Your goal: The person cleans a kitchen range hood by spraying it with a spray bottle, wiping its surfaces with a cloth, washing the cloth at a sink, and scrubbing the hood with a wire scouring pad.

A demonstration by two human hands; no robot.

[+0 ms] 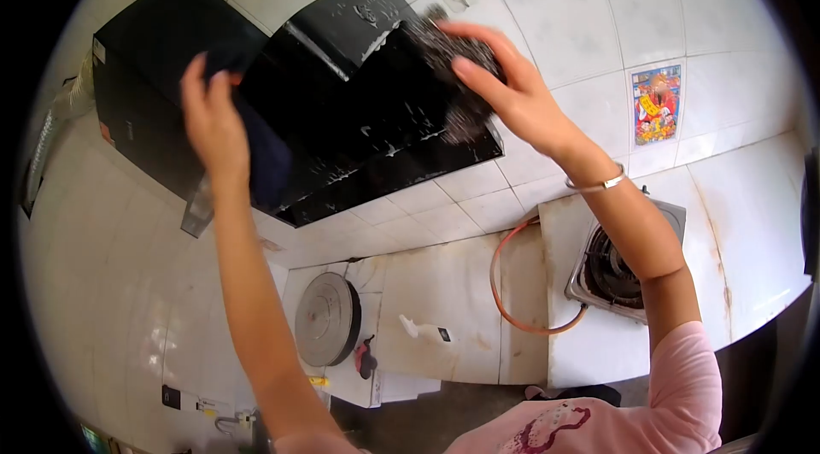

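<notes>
A black range hood hangs on the tiled wall, with white foam streaked over its front and upper box. My right hand is closed around a dark, mottled cloth, pressed to the hood's right side; the cloth is blurred. My left hand is up at the hood's left part, its fingers bent on a dark navy cloth that drapes down beside the wrist. Part of that cloth blends into the black surface behind it.
Below, a white counter carries a round lidded pan, a white spray bottle and a gas stove with an orange hose. A colourful poster is on the wall. A faucet shows at lower left.
</notes>
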